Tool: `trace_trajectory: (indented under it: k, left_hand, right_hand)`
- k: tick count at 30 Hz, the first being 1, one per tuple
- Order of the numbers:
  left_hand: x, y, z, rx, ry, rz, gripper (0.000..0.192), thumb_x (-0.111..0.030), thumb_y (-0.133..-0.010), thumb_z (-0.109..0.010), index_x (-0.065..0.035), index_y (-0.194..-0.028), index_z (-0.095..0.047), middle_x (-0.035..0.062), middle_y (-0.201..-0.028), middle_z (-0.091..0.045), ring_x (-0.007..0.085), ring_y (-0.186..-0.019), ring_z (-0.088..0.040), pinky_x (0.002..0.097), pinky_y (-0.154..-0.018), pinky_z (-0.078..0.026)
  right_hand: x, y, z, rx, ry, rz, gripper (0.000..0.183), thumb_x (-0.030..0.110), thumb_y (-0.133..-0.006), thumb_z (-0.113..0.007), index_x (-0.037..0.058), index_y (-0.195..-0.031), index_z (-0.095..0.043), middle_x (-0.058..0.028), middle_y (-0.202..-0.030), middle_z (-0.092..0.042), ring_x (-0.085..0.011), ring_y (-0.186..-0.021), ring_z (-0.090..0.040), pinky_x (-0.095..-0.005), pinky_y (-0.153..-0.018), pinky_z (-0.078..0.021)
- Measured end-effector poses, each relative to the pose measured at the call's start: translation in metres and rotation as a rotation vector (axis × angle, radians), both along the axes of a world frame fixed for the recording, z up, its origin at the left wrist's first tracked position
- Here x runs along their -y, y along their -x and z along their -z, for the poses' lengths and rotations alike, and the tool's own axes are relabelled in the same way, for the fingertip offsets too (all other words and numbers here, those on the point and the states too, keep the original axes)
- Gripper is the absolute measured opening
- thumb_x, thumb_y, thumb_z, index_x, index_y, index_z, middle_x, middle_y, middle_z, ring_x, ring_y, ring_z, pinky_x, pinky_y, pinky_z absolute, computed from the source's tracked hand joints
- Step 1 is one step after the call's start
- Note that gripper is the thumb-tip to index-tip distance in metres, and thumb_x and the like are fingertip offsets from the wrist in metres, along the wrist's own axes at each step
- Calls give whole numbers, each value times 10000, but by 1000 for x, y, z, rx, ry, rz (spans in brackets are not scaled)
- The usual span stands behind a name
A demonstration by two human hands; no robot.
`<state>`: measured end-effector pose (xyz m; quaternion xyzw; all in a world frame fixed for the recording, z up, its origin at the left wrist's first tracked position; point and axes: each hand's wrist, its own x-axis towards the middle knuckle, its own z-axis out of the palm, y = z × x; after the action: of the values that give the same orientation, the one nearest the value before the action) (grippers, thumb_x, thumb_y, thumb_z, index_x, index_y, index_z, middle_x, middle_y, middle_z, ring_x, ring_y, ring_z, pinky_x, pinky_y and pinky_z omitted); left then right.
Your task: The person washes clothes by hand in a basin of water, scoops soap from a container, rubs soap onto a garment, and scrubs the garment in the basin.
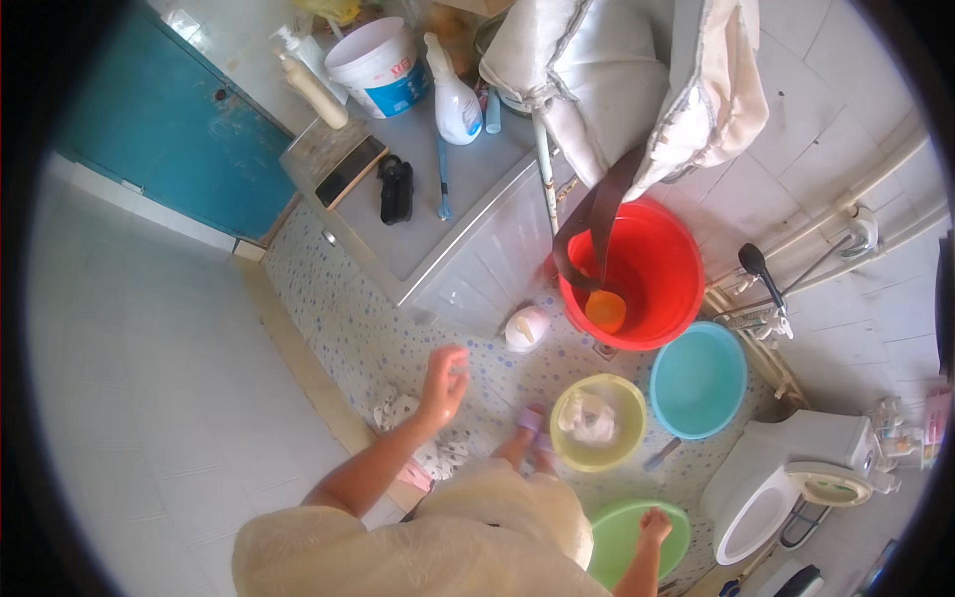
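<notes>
My left hand [445, 384] is raised above the speckled floor, its fingers loosely curled and apart, holding nothing I can see. Below it lies a heap of black-and-white patterned cloth [440, 451]. My right hand [655, 524] is curled into a fist over a green basin [615, 541], with nothing visible in it. In front of my slippered feet, a yellow basin [633, 448] holds wet-looking white cloth [591, 419]. Beyond it stand a light-blue basin [697, 377] and a red bucket [664, 254] with an orange scoop [605, 310] inside.
A pale pump bottle [527, 328] stands by the metal counter [477, 246]. On that counter are a phone [351, 172], a spray bottle [455, 108] and a white tub [373, 63]. A silvery bag [612, 82] hangs its brown strap [606, 216] over the bucket. A toilet [757, 515] and brush [662, 454] are at right.
</notes>
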<state>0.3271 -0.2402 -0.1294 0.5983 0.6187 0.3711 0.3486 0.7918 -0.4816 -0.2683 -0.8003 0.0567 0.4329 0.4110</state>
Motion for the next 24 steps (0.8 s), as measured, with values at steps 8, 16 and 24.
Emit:
trace_trajectory:
  k: [8, 16, 24]
  left_hand:
    - [51, 8, 54, 106, 272, 15, 296, -27, -823, -555, -65, -1112, -504, 90, -1071, -476, 155, -908, -549, 264, -716, -488]
    - [-101, -18, -78, 350, -98, 130, 150, -83, -871, -545, -29, -1011, -536, 67, -915, -593, 124, -817, -569, 266, -743, -470]
    - [-389, 56, -126, -97, -522, -470, 588, -269, -698, -741, 17, -1133, -465, 124, -1038, -562, 239, -974, -539, 342, -857, -424]
  right_hand:
    - [32, 33, -1, 9, 88, 133, 191, 97, -850, -569, 39, -686, -489, -18, -544, -481, -83, -406, -395, -216, -329, -275]
    - [43, 35, -6, 43, 136, 265, 191, 47, -838, -547, 52, -661, -474, -7, -547, -458, -91, -431, -397, -238, -335, -268]
    - [36, 13, -12, 117, 234, 194, 237, 60, -842, -545, 47, -629, -441, -17, -527, -455, -93, -382, -350, -249, -316, -232]
